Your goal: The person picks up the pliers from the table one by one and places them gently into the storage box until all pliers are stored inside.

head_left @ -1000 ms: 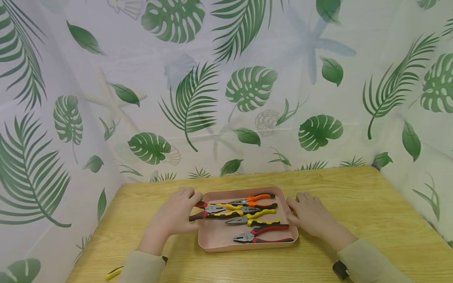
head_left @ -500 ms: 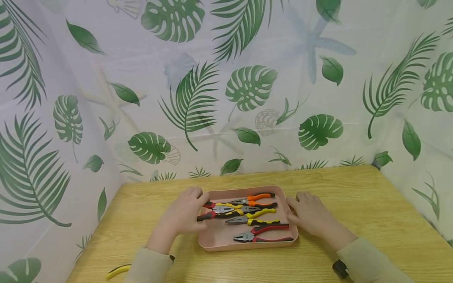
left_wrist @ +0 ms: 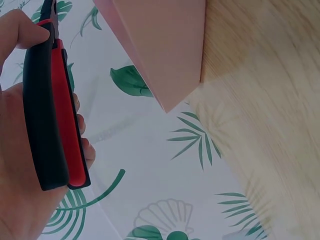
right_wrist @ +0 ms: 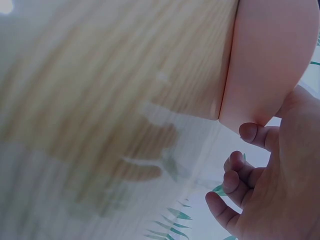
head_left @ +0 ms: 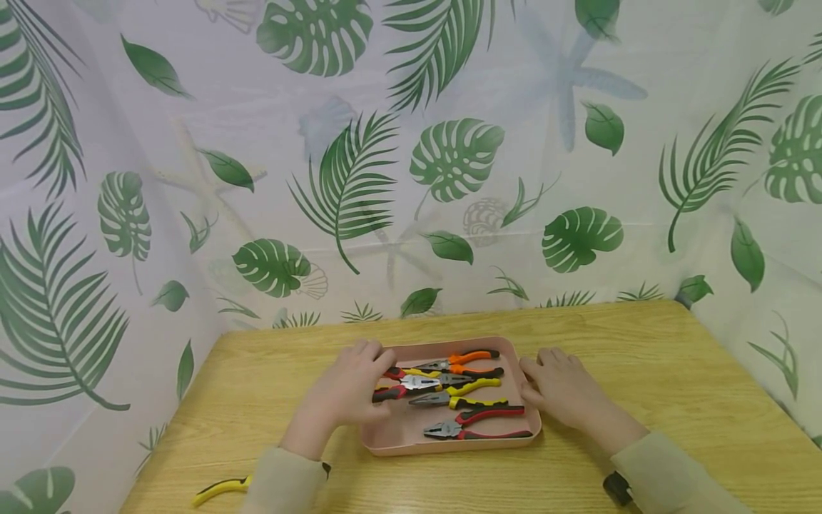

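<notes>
My left hand (head_left: pixel 349 382) grips combination pliers (left_wrist: pixel 45 110) by their red-and-black handles, at the left side of the shallow pink tray (head_left: pixel 393 432). In the head view their metal jaws point right, over a yellow-and-black handled pair that they partly cover. My right hand (head_left: pixel 565 389) touches the tray's right end with loosely bent fingers. Inside the tray lie orange-and-black pliers (head_left: pixel 472 361), yellow-and-black long-nose pliers (head_left: pixel 459 400) and another red-and-black pair of combination pliers (head_left: pixel 459 425).
A yellow-and-black handle (head_left: pixel 221 490) lies on the wooden table (head_left: pixel 398 489) at the front left, partly hidden by my left sleeve. A leaf-printed cloth (head_left: pixel 449 285) hangs behind the table and along its sides.
My left hand has moved right with the red-and-black combination pliers, further over the tray. More of the yellow handle on the table now shows. The right hand and tray stay put.
</notes>
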Demonstrator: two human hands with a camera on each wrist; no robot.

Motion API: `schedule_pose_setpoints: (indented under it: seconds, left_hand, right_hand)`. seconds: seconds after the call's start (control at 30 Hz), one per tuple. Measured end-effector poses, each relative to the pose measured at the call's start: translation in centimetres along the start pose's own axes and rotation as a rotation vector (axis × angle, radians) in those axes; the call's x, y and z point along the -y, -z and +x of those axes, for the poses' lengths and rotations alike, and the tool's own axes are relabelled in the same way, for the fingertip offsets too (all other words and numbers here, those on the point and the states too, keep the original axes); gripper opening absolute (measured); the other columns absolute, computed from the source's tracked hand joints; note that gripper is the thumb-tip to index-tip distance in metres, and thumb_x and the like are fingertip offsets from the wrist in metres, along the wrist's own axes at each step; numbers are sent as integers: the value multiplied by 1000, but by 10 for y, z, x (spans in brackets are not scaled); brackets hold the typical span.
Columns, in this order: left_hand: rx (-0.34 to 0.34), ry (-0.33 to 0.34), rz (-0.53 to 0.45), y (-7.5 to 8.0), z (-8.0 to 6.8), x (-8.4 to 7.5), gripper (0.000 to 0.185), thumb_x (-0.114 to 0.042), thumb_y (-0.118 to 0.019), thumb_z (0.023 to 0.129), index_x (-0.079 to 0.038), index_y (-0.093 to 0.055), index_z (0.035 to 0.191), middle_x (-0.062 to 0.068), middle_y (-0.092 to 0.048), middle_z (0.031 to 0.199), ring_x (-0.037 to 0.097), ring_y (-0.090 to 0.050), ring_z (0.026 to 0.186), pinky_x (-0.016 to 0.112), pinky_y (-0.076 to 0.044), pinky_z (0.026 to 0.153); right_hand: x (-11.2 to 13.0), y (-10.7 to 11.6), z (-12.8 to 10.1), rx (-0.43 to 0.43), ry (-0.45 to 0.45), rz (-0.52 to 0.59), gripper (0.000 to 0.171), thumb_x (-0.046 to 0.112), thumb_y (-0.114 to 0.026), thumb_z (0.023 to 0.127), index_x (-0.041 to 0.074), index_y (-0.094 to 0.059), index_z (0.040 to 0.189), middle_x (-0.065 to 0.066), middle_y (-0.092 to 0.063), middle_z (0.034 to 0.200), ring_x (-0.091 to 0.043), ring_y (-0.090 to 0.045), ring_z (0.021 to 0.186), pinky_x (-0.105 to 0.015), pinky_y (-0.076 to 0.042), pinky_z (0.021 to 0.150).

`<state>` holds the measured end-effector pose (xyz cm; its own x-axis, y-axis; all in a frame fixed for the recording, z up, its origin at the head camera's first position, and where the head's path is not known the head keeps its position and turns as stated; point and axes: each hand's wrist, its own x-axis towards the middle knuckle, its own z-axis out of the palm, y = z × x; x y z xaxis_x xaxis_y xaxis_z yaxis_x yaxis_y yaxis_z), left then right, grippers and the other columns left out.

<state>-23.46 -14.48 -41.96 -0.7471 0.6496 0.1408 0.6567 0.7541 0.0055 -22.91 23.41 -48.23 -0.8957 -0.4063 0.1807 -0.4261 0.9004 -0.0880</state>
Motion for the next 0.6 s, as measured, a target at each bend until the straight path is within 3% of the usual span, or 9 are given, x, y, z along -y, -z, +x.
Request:
schedule_pose_setpoints:
  seconds: [0.3,0.6]
  left_hand:
    - [0,-25,-3,0,5,-7,55,-37,-82,81,-14,-59,126,5,-58,112,26,-55,108,48,-50,94]
    - [46,-29,21,-6,14,-13,54,-39,-80,84,-16,-58,128,5,-57,117,24,-54,109,46,-49,93]
  right_hand:
    - [1,2,-1,-5,8,-6,18,28,-65,100,22,-52,90,-1,-45,87,-19,-38,81,-36,-28,70]
    - [0,1,-1,-12,11,8,19,28,-65,99,22,-50,88,-1,-44,87,-19,-38,81,-36,-27,70]
